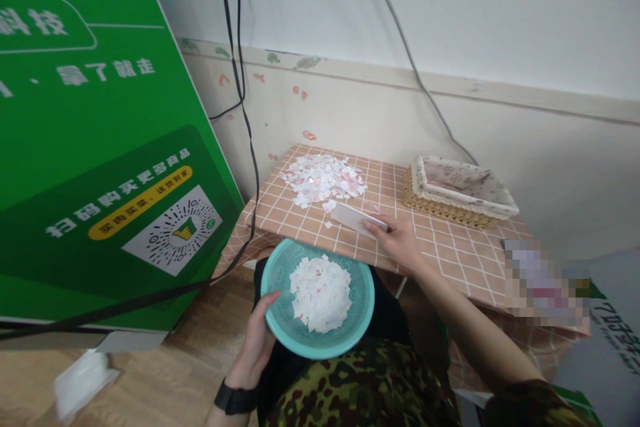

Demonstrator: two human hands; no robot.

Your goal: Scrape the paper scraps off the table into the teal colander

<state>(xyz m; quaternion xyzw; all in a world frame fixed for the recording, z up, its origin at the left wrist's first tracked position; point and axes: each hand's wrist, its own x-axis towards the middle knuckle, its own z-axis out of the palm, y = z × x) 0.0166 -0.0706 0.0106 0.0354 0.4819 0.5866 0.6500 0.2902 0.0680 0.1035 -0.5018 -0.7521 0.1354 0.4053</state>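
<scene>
A teal plastic colander [367,300] rests at my lap just below the table's front edge, and a heap of small white paper scraps [321,293] lies in it. My left hand [263,320] grips the colander's rim on its left side, thumb over the edge. Over the table, my right hand [395,237] is closed on a flat white piece like a card or small board [353,218], held at a tilt. Beyond that piece, a loose pile of white and pinkish paper scraps [323,177] is spread on the table, with a few stray bits near its tip.
A brown checked cloth covers the table [450,253]. A lined wicker basket [460,190] stands at the back right. On the left rises a green cabinet [100,113], with a dark cable [253,167] hanging in front. A white bag [85,377] lies on the floor.
</scene>
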